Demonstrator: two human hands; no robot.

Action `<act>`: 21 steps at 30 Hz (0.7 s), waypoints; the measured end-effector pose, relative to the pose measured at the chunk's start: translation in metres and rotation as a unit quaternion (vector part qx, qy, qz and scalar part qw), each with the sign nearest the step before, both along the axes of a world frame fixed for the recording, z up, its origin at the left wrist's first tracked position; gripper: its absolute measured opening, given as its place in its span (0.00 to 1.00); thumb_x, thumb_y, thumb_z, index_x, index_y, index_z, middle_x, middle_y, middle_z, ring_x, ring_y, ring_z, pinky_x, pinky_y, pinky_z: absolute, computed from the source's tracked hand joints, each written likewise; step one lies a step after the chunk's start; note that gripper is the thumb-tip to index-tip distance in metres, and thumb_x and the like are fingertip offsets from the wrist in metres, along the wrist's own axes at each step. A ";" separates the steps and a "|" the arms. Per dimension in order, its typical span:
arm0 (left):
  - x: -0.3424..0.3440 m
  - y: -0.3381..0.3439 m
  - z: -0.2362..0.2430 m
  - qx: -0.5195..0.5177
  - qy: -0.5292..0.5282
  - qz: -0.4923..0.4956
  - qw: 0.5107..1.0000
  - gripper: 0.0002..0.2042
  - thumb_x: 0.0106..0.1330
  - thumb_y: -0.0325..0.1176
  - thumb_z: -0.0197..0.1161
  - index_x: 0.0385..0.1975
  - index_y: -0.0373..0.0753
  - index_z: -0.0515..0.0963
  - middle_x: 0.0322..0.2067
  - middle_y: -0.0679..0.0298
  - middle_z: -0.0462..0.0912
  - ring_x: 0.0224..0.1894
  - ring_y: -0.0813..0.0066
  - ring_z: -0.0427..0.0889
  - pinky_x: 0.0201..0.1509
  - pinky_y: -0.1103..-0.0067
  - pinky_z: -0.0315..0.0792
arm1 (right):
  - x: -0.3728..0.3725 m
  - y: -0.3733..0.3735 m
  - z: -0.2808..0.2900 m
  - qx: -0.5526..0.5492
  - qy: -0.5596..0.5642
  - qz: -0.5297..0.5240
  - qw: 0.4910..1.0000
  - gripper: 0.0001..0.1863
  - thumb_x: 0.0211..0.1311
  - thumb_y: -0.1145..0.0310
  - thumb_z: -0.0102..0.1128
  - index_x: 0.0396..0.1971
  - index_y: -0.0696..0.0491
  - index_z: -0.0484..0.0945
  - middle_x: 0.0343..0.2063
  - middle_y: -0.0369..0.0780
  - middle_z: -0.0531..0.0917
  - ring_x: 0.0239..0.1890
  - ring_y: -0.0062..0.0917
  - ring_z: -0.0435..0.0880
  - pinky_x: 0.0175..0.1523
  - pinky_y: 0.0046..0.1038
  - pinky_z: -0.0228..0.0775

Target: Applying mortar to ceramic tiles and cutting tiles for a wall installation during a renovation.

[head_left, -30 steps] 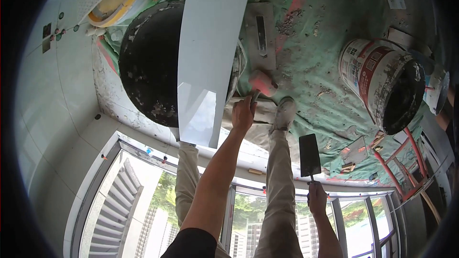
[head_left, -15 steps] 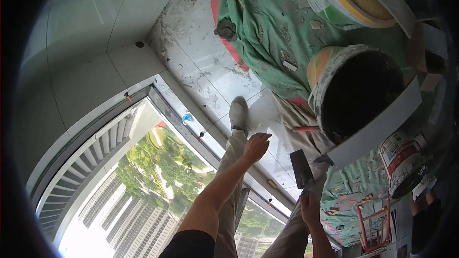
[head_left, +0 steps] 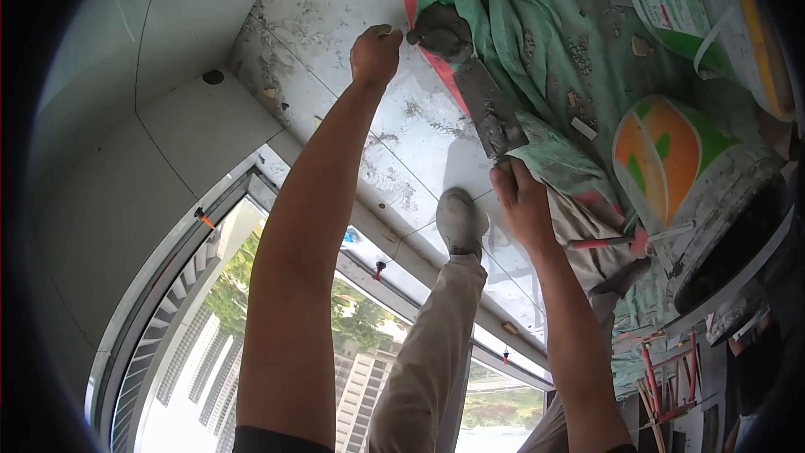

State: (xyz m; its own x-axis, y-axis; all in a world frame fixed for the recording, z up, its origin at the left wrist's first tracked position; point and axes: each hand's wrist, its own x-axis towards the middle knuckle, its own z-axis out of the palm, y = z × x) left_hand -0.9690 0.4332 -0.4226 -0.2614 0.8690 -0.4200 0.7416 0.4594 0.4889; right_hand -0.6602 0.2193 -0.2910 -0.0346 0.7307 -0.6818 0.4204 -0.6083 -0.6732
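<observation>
My right hand [head_left: 527,205] grips the handle of a flat rectangular trowel [head_left: 486,101], whose blade is smeared with grey mortar. The blade's far end lies against a dark mound of wet mortar [head_left: 444,32] at the edge of the green sheet [head_left: 537,59]. Just left of that mound, my left hand [head_left: 375,57] reaches over the pale tiled floor [head_left: 398,138] with its fingers curled in. Whatever those fingers hold, if anything, is hidden.
Two buckets stand at the right: a white-and-green one [head_left: 671,8] and an orange-patterned one [head_left: 662,159]. A red-handled tool [head_left: 604,243] sits by the nearer bucket. My shoe [head_left: 459,218] is on the tiles beside the window ledge [head_left: 369,264]. A tiled wall [head_left: 168,159] rises at left.
Both hands have moved forward, away from my body. The trowel has swung from beside my right leg up to the mortar mound. My view has shifted, and the buckets appear farther right.
</observation>
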 end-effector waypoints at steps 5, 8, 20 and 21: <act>0.046 0.004 -0.004 -0.016 0.028 0.105 0.994 0.21 0.73 0.47 0.70 0.56 0.40 0.92 0.54 0.49 0.94 0.61 0.53 0.92 0.69 0.65 0.80 | 0.001 0.018 -0.009 0.016 0.000 0.007 1.000 0.21 0.88 0.52 0.61 0.42 0.57 0.76 0.22 0.38 0.76 0.25 0.26 0.76 0.36 0.37 0.71; 0.055 -0.011 -0.003 0.033 -0.031 0.158 0.986 0.20 0.73 0.42 0.67 0.56 0.37 0.91 0.53 0.44 0.93 0.60 0.44 0.91 0.69 0.58 0.81 | -0.004 0.028 -0.007 -0.039 0.034 -0.014 0.999 0.19 0.87 0.55 0.63 0.43 0.58 0.78 0.25 0.42 0.79 0.28 0.33 0.80 0.38 0.38 0.73; 0.072 -0.010 -0.005 0.027 0.033 0.148 0.988 0.21 0.71 0.39 0.66 0.57 0.37 0.93 0.53 0.46 0.95 0.58 0.44 0.92 0.68 0.61 0.81 | -0.012 0.029 -0.017 -0.069 0.040 -0.022 0.997 0.20 0.87 0.55 0.64 0.40 0.58 0.79 0.23 0.41 0.79 0.27 0.33 0.79 0.39 0.39 0.72; 0.073 -0.010 -0.007 0.028 0.036 0.146 0.988 0.21 0.71 0.39 0.66 0.57 0.37 0.93 0.53 0.46 0.95 0.58 0.44 0.92 0.68 0.61 0.81 | -0.015 0.029 -0.019 -0.079 0.048 -0.034 0.995 0.20 0.87 0.54 0.64 0.39 0.58 0.79 0.23 0.41 0.79 0.27 0.33 0.79 0.39 0.39 0.72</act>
State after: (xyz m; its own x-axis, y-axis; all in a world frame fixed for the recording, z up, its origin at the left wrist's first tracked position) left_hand -0.8962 0.4231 -0.4293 -0.5319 0.7734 -0.3449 0.6147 0.6328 0.4709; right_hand -0.6755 0.2483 -0.3097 -0.0588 0.6177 -0.7842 0.3123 -0.7347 -0.6022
